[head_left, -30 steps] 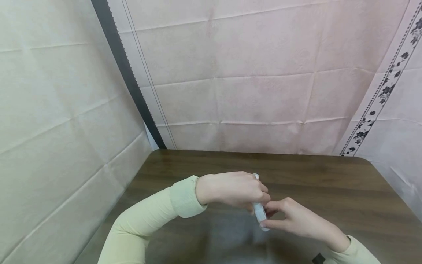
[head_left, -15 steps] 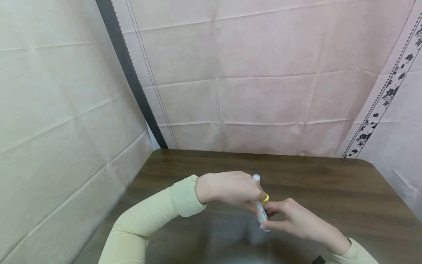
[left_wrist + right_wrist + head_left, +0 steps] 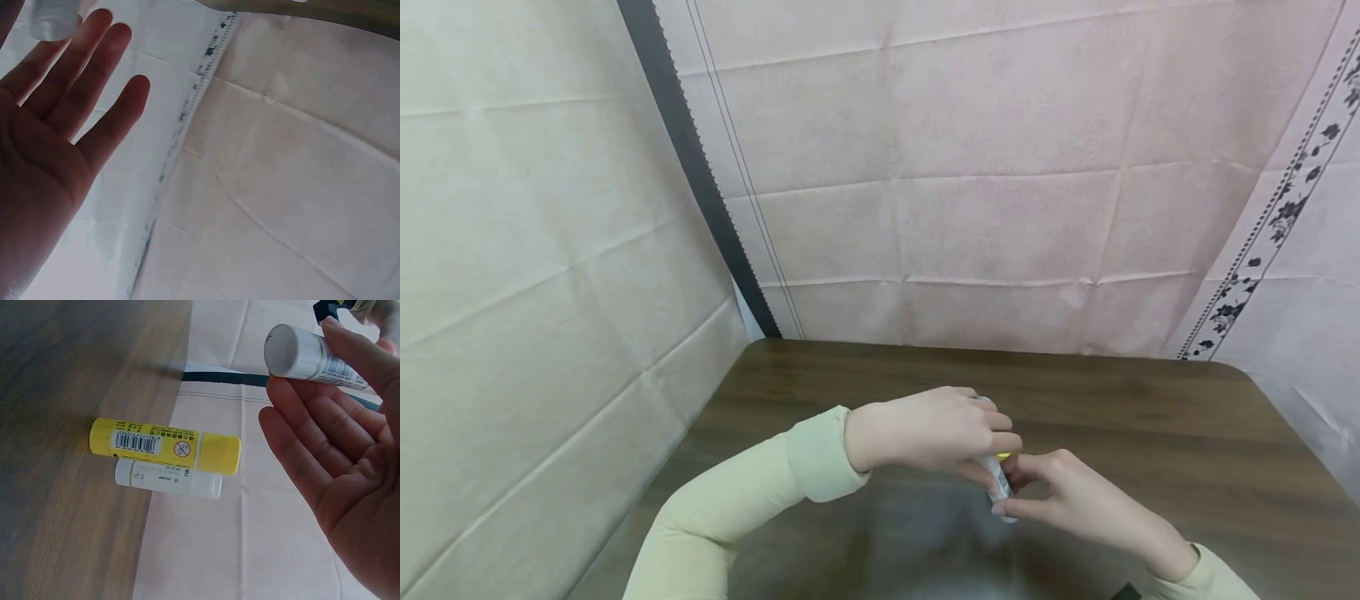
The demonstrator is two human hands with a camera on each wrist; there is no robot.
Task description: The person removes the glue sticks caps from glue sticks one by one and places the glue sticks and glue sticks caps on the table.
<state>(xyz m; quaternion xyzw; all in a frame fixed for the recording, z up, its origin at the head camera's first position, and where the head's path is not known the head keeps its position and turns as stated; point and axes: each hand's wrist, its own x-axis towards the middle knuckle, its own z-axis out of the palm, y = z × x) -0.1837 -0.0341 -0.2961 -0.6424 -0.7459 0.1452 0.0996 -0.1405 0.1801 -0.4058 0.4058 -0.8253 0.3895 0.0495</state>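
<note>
My right hand (image 3: 1071,492) pinches a white glue stick (image 3: 999,487) between thumb and fingers. In the right wrist view, that glue stick (image 3: 300,353) shows a plain rounded end and a barcode label. My left hand (image 3: 928,429) reaches over its upper part; in the left wrist view a whitish end of a stick (image 3: 55,24) sits between thumb and index finger, the other fingers extended. Beyond the hands stand a yellow glue stick (image 3: 165,445) and another white glue stick (image 3: 167,479). From the head, the left hand mostly covers them.
Brown wood-grain table (image 3: 1120,400) lies under both hands. Pale creased cloth (image 3: 985,233) hangs behind it, and more cloth (image 3: 550,292) along the left side. A dark square (image 3: 1126,592) shows by the right sleeve.
The left hand's fingers have shifted up and to the right over the stick. The yellow glue stick came into view, then was partly covered. The right hand stays almost still.
</note>
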